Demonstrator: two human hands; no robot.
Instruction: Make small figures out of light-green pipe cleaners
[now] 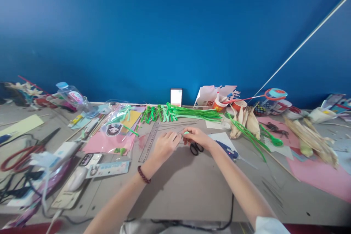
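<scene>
Both hands meet over the middle of the grey table. My right hand (196, 137) is closed, its fingertips pinching a small light green piece (186, 133). Close beside it, my left hand (168, 143) has its fingers drawn together near the same piece; what it grips, if anything, is too small to make out. Black-handled scissors (196, 148) lie just under my right hand. A clear ruler (149, 142) is left of my left hand. Behind the hands lie green fuzzy stems (194, 112) and several short bent green pieces (159, 113).
A blue glue gun (227, 150) lies right of my right hand, with more green stems (248, 134) beyond. Dried husks (248, 122) and paper cups (219, 106) stand behind. At left are a plastic bag (115, 129), a phone (91, 159), a white mouse (78, 178) and red-handled scissors (23, 156).
</scene>
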